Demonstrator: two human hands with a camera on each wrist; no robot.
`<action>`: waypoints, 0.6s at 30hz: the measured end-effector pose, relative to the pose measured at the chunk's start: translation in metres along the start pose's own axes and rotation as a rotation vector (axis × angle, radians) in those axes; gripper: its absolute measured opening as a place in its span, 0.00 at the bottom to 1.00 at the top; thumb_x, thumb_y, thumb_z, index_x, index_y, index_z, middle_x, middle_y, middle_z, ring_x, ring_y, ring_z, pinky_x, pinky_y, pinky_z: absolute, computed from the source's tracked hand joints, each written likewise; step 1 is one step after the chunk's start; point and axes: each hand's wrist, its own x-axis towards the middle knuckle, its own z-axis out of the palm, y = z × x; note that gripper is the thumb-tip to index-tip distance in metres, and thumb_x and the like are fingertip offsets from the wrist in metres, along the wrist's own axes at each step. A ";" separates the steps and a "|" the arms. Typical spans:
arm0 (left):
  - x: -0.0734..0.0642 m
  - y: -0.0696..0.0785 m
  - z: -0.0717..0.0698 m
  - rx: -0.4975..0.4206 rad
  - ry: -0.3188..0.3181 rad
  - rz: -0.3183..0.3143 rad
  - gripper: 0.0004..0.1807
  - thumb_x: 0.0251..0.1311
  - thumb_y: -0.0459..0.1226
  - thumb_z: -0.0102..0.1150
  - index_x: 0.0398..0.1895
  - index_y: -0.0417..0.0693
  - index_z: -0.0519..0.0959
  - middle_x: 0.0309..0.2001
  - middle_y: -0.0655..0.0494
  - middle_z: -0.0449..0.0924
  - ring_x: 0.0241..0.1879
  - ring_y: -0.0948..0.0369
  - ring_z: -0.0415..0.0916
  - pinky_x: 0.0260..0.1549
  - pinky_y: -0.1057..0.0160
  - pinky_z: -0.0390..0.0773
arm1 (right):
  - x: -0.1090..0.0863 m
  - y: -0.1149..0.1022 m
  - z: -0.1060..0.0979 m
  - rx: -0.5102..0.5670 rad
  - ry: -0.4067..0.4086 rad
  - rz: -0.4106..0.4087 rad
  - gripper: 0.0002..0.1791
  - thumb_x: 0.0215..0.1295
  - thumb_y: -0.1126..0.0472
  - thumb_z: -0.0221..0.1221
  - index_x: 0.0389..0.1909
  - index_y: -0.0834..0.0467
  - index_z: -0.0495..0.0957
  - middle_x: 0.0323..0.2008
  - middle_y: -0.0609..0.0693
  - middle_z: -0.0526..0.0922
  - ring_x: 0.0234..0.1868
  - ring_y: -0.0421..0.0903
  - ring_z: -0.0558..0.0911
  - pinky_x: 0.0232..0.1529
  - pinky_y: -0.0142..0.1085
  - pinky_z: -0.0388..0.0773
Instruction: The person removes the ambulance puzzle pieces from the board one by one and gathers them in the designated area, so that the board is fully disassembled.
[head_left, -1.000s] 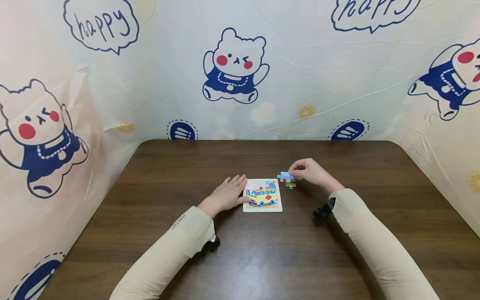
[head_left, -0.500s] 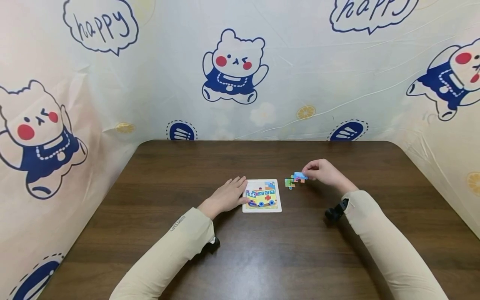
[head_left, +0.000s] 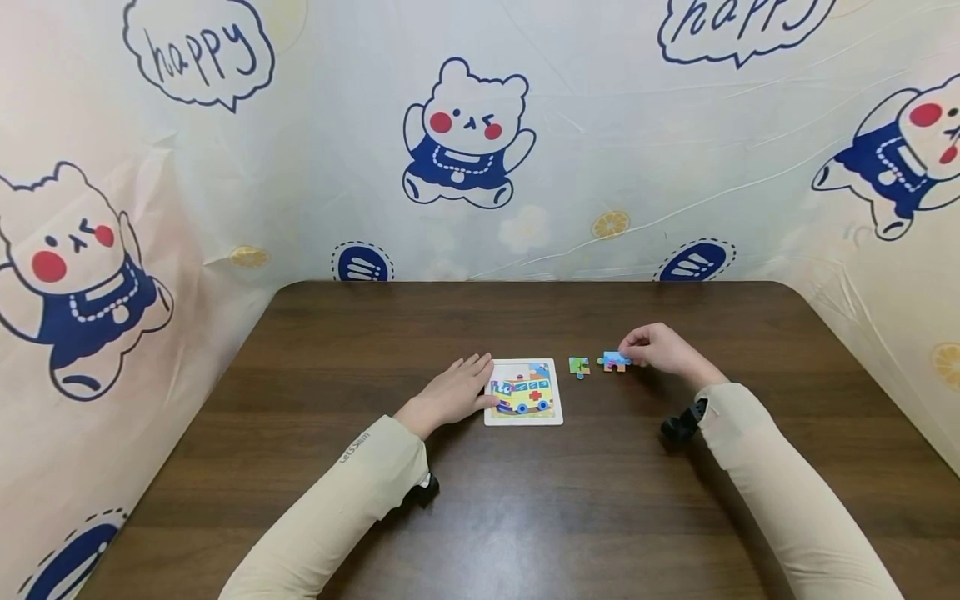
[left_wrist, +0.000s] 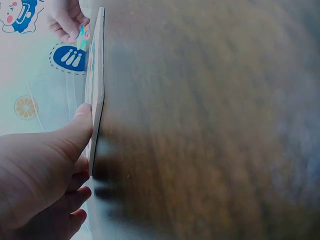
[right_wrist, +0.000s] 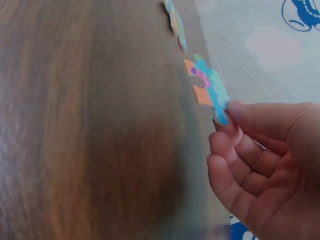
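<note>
My left hand [head_left: 453, 392] rests at the left side of a white-framed jigsaw board [head_left: 525, 422], fingers fairly straight and thumb on the frame. Seen edge-on in the left wrist view, the board [left_wrist: 102, 55] has the thumb pressing on its face. The picture on it is a yellow ambulance, with a pale bare patch at upper left. Between thumb and fingertips, my right hand [head_left: 663, 348] pinches a blue, orange and pink puzzle piece [right_wrist: 212, 87] by one end. A green puzzle piece [head_left: 579, 367] lies between the board and that held piece.
A brown wooden table [head_left: 495, 517] carries everything. Behind it hangs a pale curtain [head_left: 585, 125] printed with bears and "happy" bubbles. Black wrist cameras hang below both sleeves, the right camera [head_left: 681, 425] close over the tabletop.
My right hand has moved right with the blue puzzle piece, drawing it away from the green piece so that a gap now separates them. The left hand and board stay put.
</note>
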 end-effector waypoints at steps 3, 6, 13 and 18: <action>0.000 0.000 0.000 -0.001 -0.003 -0.002 0.37 0.66 0.52 0.45 0.69 0.38 0.52 0.70 0.46 0.48 0.68 0.52 0.45 0.64 0.56 0.46 | 0.000 0.003 0.000 -0.001 -0.006 0.015 0.10 0.65 0.62 0.56 0.37 0.67 0.80 0.27 0.52 0.77 0.29 0.48 0.72 0.32 0.37 0.72; 0.000 0.000 0.000 -0.001 -0.003 -0.001 0.37 0.66 0.52 0.45 0.69 0.38 0.53 0.70 0.46 0.48 0.68 0.52 0.45 0.64 0.56 0.46 | 0.001 0.005 0.001 0.002 -0.016 0.023 0.10 0.65 0.63 0.56 0.37 0.68 0.80 0.28 0.52 0.77 0.30 0.48 0.73 0.33 0.36 0.74; 0.000 0.000 -0.001 0.000 0.006 0.010 0.37 0.66 0.52 0.45 0.69 0.37 0.53 0.70 0.45 0.48 0.68 0.52 0.45 0.64 0.55 0.47 | 0.003 0.004 0.003 -0.014 -0.016 0.019 0.09 0.64 0.65 0.56 0.36 0.67 0.80 0.27 0.52 0.77 0.29 0.48 0.73 0.31 0.36 0.75; 0.000 0.000 -0.001 -0.004 0.009 0.014 0.37 0.66 0.52 0.45 0.69 0.37 0.53 0.69 0.45 0.49 0.68 0.51 0.46 0.64 0.55 0.47 | 0.006 0.007 0.004 -0.005 -0.013 0.025 0.08 0.63 0.65 0.57 0.35 0.67 0.81 0.26 0.51 0.77 0.29 0.47 0.73 0.29 0.35 0.74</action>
